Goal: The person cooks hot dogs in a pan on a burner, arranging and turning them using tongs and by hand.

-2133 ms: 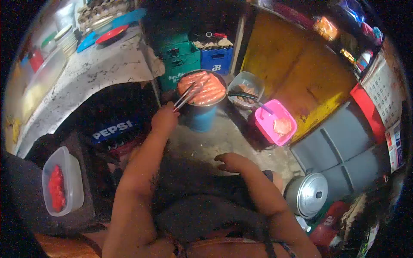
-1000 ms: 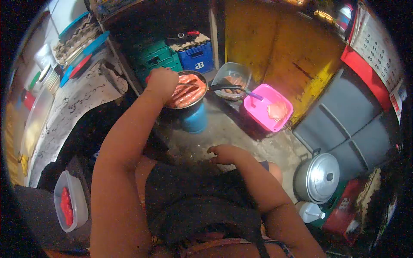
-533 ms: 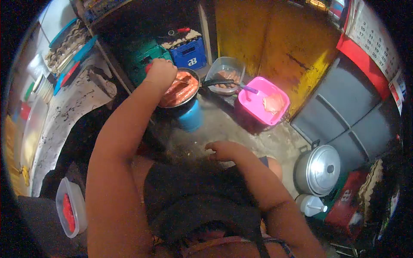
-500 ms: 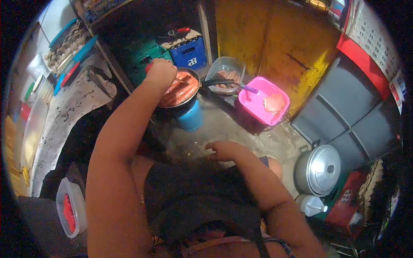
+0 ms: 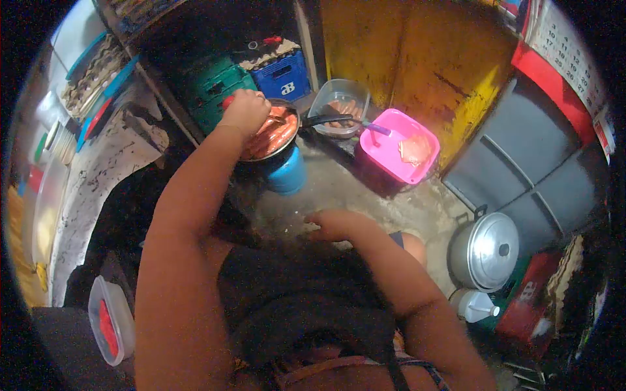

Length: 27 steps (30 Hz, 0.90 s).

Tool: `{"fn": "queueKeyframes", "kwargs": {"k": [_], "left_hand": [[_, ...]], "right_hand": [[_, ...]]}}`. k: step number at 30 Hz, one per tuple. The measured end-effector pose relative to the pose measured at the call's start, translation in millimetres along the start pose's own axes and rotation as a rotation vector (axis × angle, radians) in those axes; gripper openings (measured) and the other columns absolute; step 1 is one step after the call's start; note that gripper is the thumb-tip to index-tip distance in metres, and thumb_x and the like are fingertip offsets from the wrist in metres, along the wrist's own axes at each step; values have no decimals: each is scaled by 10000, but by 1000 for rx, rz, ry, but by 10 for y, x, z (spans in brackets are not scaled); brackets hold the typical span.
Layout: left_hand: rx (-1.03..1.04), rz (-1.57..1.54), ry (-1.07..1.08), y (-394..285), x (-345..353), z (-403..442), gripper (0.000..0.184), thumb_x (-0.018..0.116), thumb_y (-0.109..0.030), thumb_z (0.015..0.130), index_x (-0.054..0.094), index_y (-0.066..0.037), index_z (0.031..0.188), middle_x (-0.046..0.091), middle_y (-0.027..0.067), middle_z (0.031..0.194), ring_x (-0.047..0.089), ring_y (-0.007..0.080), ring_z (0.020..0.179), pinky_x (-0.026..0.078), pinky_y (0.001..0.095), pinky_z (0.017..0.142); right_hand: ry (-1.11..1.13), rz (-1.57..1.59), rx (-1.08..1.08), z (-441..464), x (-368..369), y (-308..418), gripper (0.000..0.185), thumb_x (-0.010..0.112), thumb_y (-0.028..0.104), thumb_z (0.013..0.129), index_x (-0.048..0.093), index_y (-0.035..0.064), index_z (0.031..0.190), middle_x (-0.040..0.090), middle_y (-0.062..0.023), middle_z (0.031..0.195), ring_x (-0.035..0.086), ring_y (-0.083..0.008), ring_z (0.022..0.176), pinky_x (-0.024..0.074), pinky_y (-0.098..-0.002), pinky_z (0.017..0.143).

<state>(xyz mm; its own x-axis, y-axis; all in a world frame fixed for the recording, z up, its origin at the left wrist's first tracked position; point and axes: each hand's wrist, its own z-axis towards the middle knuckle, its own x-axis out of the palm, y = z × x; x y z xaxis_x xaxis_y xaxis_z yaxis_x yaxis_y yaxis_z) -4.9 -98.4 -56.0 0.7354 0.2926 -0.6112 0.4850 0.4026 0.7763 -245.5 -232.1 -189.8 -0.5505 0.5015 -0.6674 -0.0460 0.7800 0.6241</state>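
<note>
My left hand [image 5: 246, 112] is closed around a utensil with a red handle [image 5: 227, 101], held above a frying pan [image 5: 298, 130]. Most of the utensil is hidden by the hand. Reddish sausages [image 5: 277, 133] lie side by side in the pan, whose black handle points right. Under the pan stands a blue cylinder [image 5: 287, 174], perhaps a gas canister. Near my knee, my right hand [image 5: 331, 225] hangs with loosely bent fingers apart and nothing visible in it.
Beyond the pan stand a clear tub [image 5: 339, 91] of more sausages and a pink basin [image 5: 399, 118] holding plastic wrap. Blue [image 5: 282, 77] and green crates are behind. A lidded pot [image 5: 493, 251] and white jug [image 5: 475, 305] sit right; a container [image 5: 112, 319] with something red sits left.
My left hand, still gripping the red handle, has shifted slightly over the pan, and less of the metal part shows. My right hand has moved slightly left. The view has shifted a little.
</note>
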Motion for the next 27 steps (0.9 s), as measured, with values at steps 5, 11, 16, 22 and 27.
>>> {"fn": "queueKeyframes", "kwargs": {"k": [5,11,16,22,27], "left_hand": [[-20,-76,43,-32,83,-18,168,561,-165,852,695,-126,945,677,42,962,639,232,936,482,391,753],[-158,-185,138,-11,17,-244,166,561,-157,850,685,-95,941,684,78,977,666,253,921,519,398,743],[-215,-233,145,-82,135,-444,175,576,-146,838,670,-81,971,694,93,939,686,273,884,539,413,721],[-390,-349,162,-193,226,-605,209,566,-138,843,639,-86,1032,681,130,987,682,312,907,539,450,757],[-701,-563,283,-295,473,-794,253,523,-175,894,578,-136,1137,673,150,989,668,354,927,529,473,790]], "right_hand": [[3,12,-13,-16,-3,6,598,636,428,867,512,99,1352,573,-206,1282,552,-383,1167,440,-465,980],[-2,-47,-13,74,44,-56,590,650,398,861,518,97,1351,564,-188,1307,539,-370,1192,426,-452,1003],[15,-25,19,24,-7,24,588,656,369,859,510,99,1361,559,-180,1319,531,-363,1206,420,-443,1014],[46,-5,29,93,45,-81,589,647,388,870,505,103,1366,556,-166,1330,527,-365,1213,420,-444,1014],[26,-9,47,18,31,-11,610,648,409,870,491,110,1378,555,-169,1333,527,-358,1217,420,-440,1015]]}}
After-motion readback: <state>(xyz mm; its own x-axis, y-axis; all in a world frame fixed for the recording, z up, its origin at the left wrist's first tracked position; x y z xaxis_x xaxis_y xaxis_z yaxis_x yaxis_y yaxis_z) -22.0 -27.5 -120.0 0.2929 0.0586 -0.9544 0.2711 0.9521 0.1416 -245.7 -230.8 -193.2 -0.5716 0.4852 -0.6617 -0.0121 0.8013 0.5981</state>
